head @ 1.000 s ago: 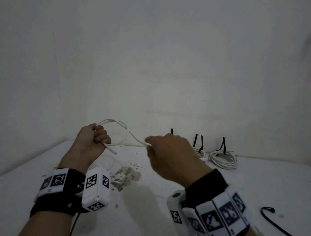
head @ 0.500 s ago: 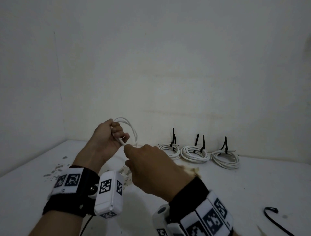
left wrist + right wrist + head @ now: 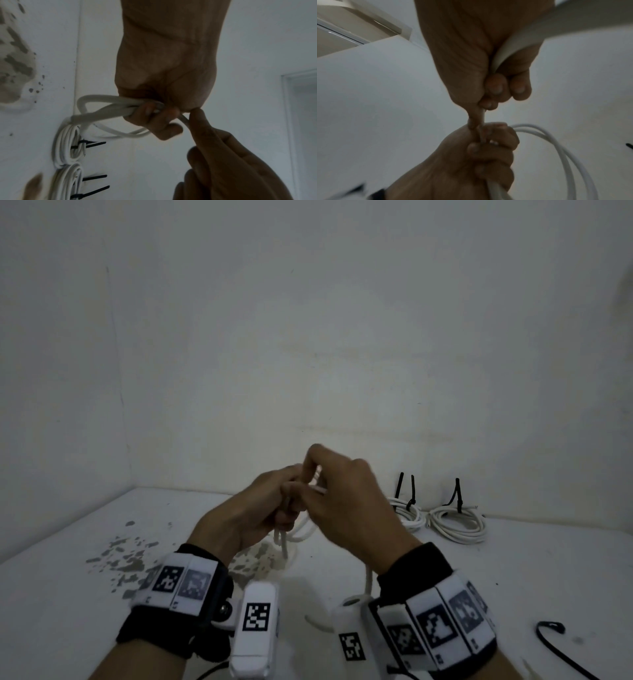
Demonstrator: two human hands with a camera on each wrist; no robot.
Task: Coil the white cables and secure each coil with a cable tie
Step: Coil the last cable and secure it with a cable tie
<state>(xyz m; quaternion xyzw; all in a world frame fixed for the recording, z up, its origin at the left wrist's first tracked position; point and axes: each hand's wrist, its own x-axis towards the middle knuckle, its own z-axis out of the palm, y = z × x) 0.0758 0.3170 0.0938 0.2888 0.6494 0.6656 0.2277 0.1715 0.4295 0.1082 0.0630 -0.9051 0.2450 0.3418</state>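
My left hand [image 3: 284,505] grips a small bundle of loops of the white cable [image 3: 299,534], which hang below the fist above the table. In the left wrist view its fingers [image 3: 154,121] curl round the loops [image 3: 109,106]. My right hand [image 3: 329,494] is pressed against the left one and pinches the same cable. In the right wrist view the cable [image 3: 505,54] runs through the right palm [image 3: 488,83] down into the left fist [image 3: 484,152]. A free length [image 3: 368,580] trails under my right wrist.
Two tied coils [image 3: 407,513] [image 3: 460,523] with upright black ties lie by the back wall, right of my hands. A loose black cable tie [image 3: 561,648] lies at the front right. The white table [image 3: 513,577] has a chipped patch [image 3: 130,556]; a wall closes the left side.
My hands have come together and shifted right. The right hand brought its cable length to the left fist, and the open loop has become a tighter bundle. One tied coil is now hidden.
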